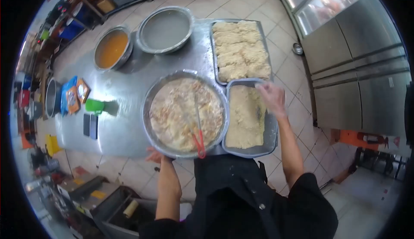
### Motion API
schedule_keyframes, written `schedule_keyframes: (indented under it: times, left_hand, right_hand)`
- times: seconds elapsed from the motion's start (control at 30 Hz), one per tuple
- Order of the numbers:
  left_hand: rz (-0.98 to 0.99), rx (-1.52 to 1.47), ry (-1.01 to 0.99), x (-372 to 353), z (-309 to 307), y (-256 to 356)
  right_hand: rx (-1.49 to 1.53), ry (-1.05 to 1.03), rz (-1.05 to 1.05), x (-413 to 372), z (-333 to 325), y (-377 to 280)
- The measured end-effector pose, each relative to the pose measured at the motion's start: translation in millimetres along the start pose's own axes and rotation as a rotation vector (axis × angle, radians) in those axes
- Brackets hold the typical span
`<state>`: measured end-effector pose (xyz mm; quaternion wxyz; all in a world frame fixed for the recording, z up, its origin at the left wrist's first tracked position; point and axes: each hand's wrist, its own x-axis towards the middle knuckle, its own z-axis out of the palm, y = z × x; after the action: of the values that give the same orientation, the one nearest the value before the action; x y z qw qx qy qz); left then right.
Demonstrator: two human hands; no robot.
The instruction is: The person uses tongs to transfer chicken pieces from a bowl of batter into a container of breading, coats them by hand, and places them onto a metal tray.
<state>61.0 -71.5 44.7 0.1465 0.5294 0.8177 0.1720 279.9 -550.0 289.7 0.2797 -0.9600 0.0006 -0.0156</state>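
Note:
My right hand [272, 97] is over the right side of a grey tub [271, 142] of pale breading crumbs [243, 124], its fingers smeared by motion. At the lower left rim of a large metal bowl [147, 129], my left hand [156, 155] has its fingers spread, partly hidden by the bowl. That bowl is full of pieces in a thick, creamy batter [177, 114]. Red-handled tongs [199, 142] lean in it, their handle over the near rim. Behind the tub, a tray [214, 66] is piled with crumb-coated pieces [241, 49].
On the steel table [129, 129] stand a bowl of orange liquid [113, 51] and a wide bowl with greyish contents [166, 30]. A green cup [94, 106], a phone [90, 126] and blue-and-orange packets [73, 96] lie at left. Steel refrigerators [340, 62] line the right.

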Motion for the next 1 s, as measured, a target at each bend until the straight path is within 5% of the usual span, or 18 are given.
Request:
schedule_keyframes:
  times: [0.1,0.17,0.33,0.5,0.63,0.73,0.8,0.83,0.9,1.0]
  left_hand:
    - [-0.015,0.009,0.016,-1,-4,8]
    - [-0.031,0.015,0.024,-5,-4,13]
    - [-0.013,0.02,0.078,0,-1,8]
    - [-0.045,-0.056,-0.057,-10,-32,23]
    - [-0.066,-0.129,-0.198,-21,-62,36]
    - [-0.051,-0.055,-0.163,-16,-49,24]
    - [-0.045,-0.05,-0.133,-10,-41,29]
    - [-0.032,-0.059,-0.117,-11,-44,30]
    - [-0.029,-0.05,-0.102,-17,-51,25]
    - [-0.043,-0.064,-0.165,-15,-57,29]
  right_hand:
    - [0.034,-0.066,0.231,-71,29,-17]
    - [0.204,0.161,-0.313,-101,43,-56]
    - [0.122,-0.317,-0.513,-153,72,-151]
    - [-0.292,-0.51,-0.432,-145,119,-188]
    - [-0.351,-0.534,-0.29,-115,94,-178]
    - [-0.493,-0.372,-0.459,-82,78,-152]
    - [-0.56,-0.059,-0.86,-43,107,-132]
    - [-0.556,-0.051,-0.874,-26,112,-150]
    - [-0.669,-0.398,-0.573,-6,106,-191]
    - [-0.608,-0.361,-0.591,-10,72,-198]
